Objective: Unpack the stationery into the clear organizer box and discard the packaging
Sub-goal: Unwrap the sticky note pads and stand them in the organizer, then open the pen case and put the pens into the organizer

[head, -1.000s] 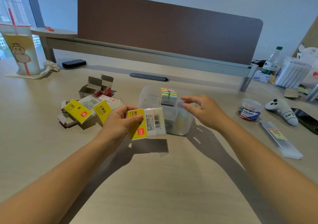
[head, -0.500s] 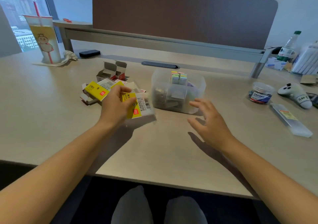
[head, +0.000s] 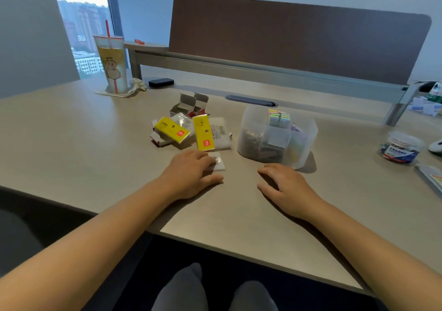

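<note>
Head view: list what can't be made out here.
- Wrapper: mostly under the left hand; whether fingers curl on it is unclear.
- Box contents: blurred by frosted walls.
- Jar label: too small.
- Packet: cut off by the right edge.

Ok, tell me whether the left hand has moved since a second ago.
Yes. The left hand has come down from beside the clear organizer box to the desk, pressing a wrapper flat.

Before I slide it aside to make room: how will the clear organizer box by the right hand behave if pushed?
The clear organizer box has a broad flat base and sits low, so it should slide rather than tip. Its compartments look well filled, so probably heavier than it seems. The colourful sticky notes stand above the rim and might shift.
</note>
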A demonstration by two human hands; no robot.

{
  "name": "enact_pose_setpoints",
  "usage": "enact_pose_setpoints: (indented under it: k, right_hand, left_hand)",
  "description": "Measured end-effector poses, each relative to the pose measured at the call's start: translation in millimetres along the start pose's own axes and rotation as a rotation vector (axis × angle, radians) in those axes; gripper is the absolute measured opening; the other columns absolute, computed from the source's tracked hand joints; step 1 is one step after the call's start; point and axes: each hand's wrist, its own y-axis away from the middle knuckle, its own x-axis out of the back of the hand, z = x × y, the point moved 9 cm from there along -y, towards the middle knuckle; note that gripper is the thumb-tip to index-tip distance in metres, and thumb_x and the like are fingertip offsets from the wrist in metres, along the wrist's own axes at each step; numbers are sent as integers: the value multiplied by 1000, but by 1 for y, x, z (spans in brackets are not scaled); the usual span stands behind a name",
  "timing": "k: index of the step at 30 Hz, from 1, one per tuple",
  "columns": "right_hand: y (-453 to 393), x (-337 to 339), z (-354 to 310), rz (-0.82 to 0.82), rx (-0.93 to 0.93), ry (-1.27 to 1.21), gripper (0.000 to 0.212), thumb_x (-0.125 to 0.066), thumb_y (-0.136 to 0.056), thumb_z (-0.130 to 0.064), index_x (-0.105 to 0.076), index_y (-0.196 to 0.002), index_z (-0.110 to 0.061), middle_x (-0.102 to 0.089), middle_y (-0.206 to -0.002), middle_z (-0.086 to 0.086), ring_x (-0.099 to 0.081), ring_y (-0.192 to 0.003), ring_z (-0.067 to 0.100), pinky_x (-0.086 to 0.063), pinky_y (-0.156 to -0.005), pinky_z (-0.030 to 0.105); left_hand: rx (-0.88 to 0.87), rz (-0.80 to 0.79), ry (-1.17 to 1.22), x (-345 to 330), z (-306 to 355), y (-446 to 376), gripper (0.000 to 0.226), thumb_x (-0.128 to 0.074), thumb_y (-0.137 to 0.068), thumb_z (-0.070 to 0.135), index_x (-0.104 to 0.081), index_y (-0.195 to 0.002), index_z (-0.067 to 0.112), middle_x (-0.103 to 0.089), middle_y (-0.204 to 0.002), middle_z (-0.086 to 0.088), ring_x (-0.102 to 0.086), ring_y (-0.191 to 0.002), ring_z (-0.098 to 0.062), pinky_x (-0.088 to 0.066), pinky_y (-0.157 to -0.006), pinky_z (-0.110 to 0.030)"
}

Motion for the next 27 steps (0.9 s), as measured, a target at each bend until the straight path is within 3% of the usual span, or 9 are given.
enact_pose_setpoints:
  k: [6,15,19,27]
  right_hand:
    - [-3,-2,2,20,10,-9,44,-43,-91,-35,-42,-131,-18,-42,-139,-1,-37,-128,15,-26,-103,24]
    - [-2,-3,6,4,-15,-61,44,-44,-91,-36,-41,-132,-20,-39,-140,-1,-35,-128,14,-27,-106,26]
    - [4,0,12,-10,-38,-96,44,-46,-90,-34,-43,-131,-18,-40,-138,0,-38,-126,14,-29,-103,23]
    - [52,24,68,11,-187,-63,41,-44,-91,-32,-44,-129,-17,-44,-135,1,-41,-122,13,-29,-99,18]
  left_hand:
    - [155,-124,1,-13,-36,-29,66,-34,-86,58,-26,-140,20,-20,-153,-3,-11,-141,-25,-16,-115,-42]
    - [131,54,72,13,-26,-16,55,-44,-87,48,-37,-135,21,-34,-145,-2,-27,-133,-22,-28,-107,-37]
    - [41,84,220,22,-2,-4,49,-48,-88,40,-41,-132,20,-40,-142,0,-31,-131,-17,-30,-106,-32]
    - [-245,-113,285,-8,120,-24,49,-50,-87,38,-40,-132,21,-45,-138,2,-43,-123,-13,-37,-99,-24]
